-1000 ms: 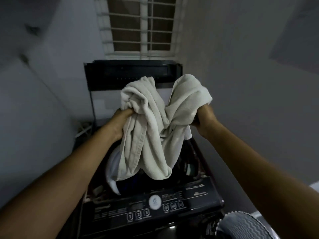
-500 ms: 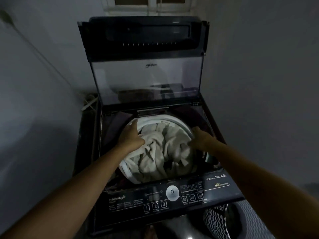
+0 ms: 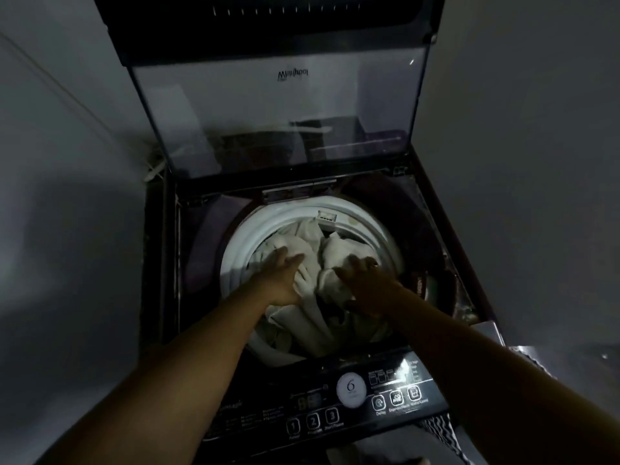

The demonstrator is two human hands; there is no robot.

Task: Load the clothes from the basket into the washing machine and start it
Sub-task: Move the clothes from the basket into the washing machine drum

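Left hand (image 3: 283, 280) and right hand (image 3: 365, 285), fingers straight and grasping nothing, pressed pale cloth (image 3: 312, 327) into the washing machine (image 3: 201, 250) drum (image 3: 241, 243); glass lid (image 3: 278, 112) stood raised between grey walls (image 3: 520, 162).

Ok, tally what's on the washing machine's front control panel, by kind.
Numbered buttons: 3
Icon buttons: 3
Round white disc marked 6: 1
Digit display: 1
Total: 8
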